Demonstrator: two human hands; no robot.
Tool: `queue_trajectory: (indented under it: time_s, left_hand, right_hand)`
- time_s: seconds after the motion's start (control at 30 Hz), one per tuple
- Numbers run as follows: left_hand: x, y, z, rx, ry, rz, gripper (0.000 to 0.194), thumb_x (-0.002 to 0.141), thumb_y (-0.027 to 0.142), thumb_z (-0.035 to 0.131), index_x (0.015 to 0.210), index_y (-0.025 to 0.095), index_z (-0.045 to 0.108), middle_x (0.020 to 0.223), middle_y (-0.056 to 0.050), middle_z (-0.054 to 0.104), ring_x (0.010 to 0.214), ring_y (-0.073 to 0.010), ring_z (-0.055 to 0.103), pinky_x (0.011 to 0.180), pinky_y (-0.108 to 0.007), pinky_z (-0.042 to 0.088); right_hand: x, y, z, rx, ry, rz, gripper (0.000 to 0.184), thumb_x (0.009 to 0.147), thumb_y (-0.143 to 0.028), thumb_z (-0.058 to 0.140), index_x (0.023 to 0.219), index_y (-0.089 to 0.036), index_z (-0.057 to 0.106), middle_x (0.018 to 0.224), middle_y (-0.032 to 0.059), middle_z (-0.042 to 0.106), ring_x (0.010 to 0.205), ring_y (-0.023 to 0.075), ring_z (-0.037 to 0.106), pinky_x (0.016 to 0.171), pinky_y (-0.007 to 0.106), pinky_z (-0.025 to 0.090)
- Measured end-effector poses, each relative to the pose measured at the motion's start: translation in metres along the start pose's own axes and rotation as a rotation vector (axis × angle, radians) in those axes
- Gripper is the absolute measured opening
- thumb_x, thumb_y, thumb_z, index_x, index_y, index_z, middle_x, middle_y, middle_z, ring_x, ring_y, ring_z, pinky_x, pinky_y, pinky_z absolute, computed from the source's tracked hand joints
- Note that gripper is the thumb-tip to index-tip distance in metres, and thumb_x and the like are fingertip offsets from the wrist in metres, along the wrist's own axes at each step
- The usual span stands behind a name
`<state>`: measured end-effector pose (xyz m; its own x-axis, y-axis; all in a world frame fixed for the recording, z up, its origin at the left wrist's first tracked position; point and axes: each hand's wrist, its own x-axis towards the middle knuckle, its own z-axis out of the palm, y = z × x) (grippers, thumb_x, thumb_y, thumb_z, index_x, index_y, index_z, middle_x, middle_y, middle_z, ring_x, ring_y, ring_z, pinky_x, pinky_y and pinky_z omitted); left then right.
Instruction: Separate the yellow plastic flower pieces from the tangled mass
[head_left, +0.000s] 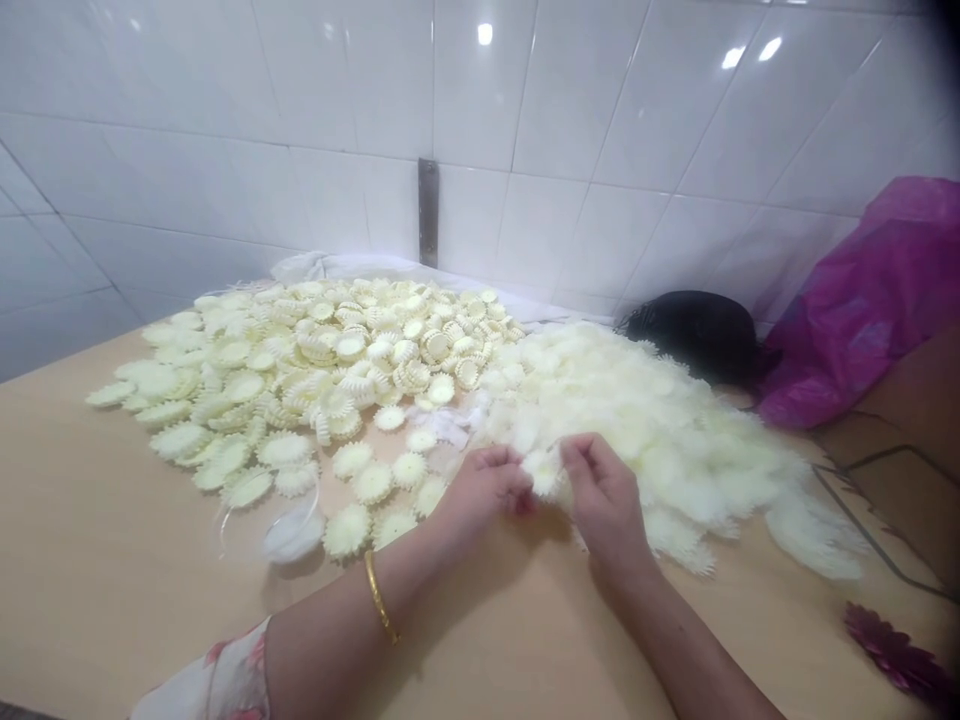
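A small pale yellow flower-shaped piece (543, 474) with a notched edge is held up between my two hands, just above the table. My left hand (491, 485), closed in a pinch, has its left edge. On the other side my right hand (604, 500) pinches it between thumb and fingers. Beyond my left hand spreads a heap of cupped, scallop-edged pale yellow discs (360, 350). Several flat discs (373, 482) lie close to my left wrist. A fluffy mound of thin, pale petal pieces (637, 400) rises behind my right hand.
A clear round spool-like thing (292, 535) lies left of my forearm. At the back right are a black rounded object (694, 333) and a magenta plastic bag (877, 290). A dark red flower (896, 650) sits near the right edge. White tiled wall (480, 90) stands behind.
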<state>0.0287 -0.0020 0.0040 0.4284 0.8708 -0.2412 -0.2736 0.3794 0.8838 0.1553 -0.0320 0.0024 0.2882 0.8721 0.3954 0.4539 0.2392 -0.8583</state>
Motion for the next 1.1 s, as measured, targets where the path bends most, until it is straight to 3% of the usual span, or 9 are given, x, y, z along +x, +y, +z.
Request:
queue_trajectory:
  time_s: [0.17, 0.3, 0.43, 0.53, 0.7, 0.83, 0.97, 1.1]
  left_hand:
    - [-0.003, 0.003, 0.003, -0.044, -0.054, -0.066, 0.013, 0.061, 0.023, 0.060, 0.062, 0.014, 0.051, 0.055, -0.003, 0.056, 0.050, -0.0124, 0.054, 0.053, -0.026, 0.041]
    - [-0.004, 0.000, 0.006, -0.053, 0.007, -0.070, 0.017, 0.055, 0.011, 0.062, 0.054, 0.015, 0.045, 0.043, 0.002, 0.048, 0.043, -0.0110, 0.051, 0.049, -0.024, 0.038]
    - [-0.003, -0.001, 0.006, -0.069, -0.034, -0.019, 0.019, 0.056, 0.012, 0.062, 0.052, 0.015, 0.044, 0.044, 0.000, 0.052, 0.042, -0.0111, 0.052, 0.048, -0.024, 0.038]
    - [-0.002, 0.000, 0.004, -0.107, -0.012, 0.013, 0.017, 0.056, 0.012, 0.062, 0.054, 0.015, 0.046, 0.045, 0.000, 0.053, 0.044, -0.0117, 0.053, 0.049, -0.024, 0.039]
    - [-0.004, 0.002, 0.006, -0.127, 0.030, -0.019, 0.019, 0.056, 0.012, 0.065, 0.055, 0.015, 0.046, 0.046, 0.000, 0.053, 0.042, -0.0112, 0.051, 0.046, -0.024, 0.038]
    - [-0.006, 0.001, 0.009, -0.127, 0.008, -0.056, 0.020, 0.055, 0.014, 0.067, 0.057, 0.015, 0.047, 0.051, -0.001, 0.055, 0.043, -0.0101, 0.050, 0.044, -0.023, 0.037]
    - [-0.006, 0.002, 0.010, -0.118, 0.119, -0.001, 0.023, 0.055, 0.014, 0.067, 0.055, 0.016, 0.044, 0.048, 0.001, 0.051, 0.042, -0.0089, 0.048, 0.045, -0.022, 0.036]
    - [-0.004, 0.001, 0.007, -0.054, 0.149, 0.097, 0.023, 0.056, 0.018, 0.068, 0.057, 0.016, 0.045, 0.048, 0.003, 0.048, 0.045, -0.0083, 0.047, 0.047, -0.023, 0.037]
  right_hand:
    - [-0.002, -0.005, -0.001, -0.044, -0.023, -0.072, 0.020, 0.084, -0.033, 0.043, 0.070, -0.019, 0.047, 0.062, -0.0021, 0.046, 0.057, 0.0116, 0.041, 0.053, 0.023, 0.035]
    - [-0.003, -0.005, 0.001, -0.012, -0.076, -0.043, 0.019, 0.083, -0.033, 0.044, 0.070, -0.019, 0.049, 0.062, -0.0017, 0.048, 0.059, 0.0124, 0.043, 0.055, 0.024, 0.036]
    - [0.001, 0.004, 0.003, 0.315, -0.036, 0.163, 0.025, 0.080, -0.039, 0.049, 0.065, -0.019, 0.047, 0.059, -0.0028, 0.045, 0.055, 0.0115, 0.042, 0.051, 0.023, 0.036]
    - [0.004, 0.010, 0.004, 0.496, -0.056, 0.222, 0.025, 0.078, -0.040, 0.052, 0.065, -0.019, 0.048, 0.059, -0.0026, 0.047, 0.056, 0.0119, 0.044, 0.053, 0.024, 0.038]
    - [0.003, 0.005, 0.003, 0.493, -0.081, 0.201, 0.022, 0.078, -0.037, 0.055, 0.066, -0.019, 0.052, 0.061, -0.0018, 0.051, 0.059, 0.0125, 0.048, 0.061, 0.027, 0.042]
    - [0.001, -0.001, 0.001, 0.513, -0.180, 0.203, 0.022, 0.078, -0.041, 0.053, 0.075, -0.019, 0.056, 0.068, 0.0007, 0.056, 0.064, 0.0146, 0.053, 0.060, 0.028, 0.044]
    - [0.003, 0.001, 0.000, 0.485, -0.180, 0.181, 0.034, 0.077, -0.048, 0.051, 0.092, -0.019, 0.057, 0.083, 0.0047, 0.060, 0.075, 0.0172, 0.056, 0.070, 0.031, 0.046]
    - [0.003, 0.000, 0.001, 0.417, -0.205, 0.238, 0.039, 0.066, -0.047, 0.064, 0.091, -0.019, 0.056, 0.082, 0.0039, 0.061, 0.073, 0.0169, 0.056, 0.069, 0.029, 0.046]
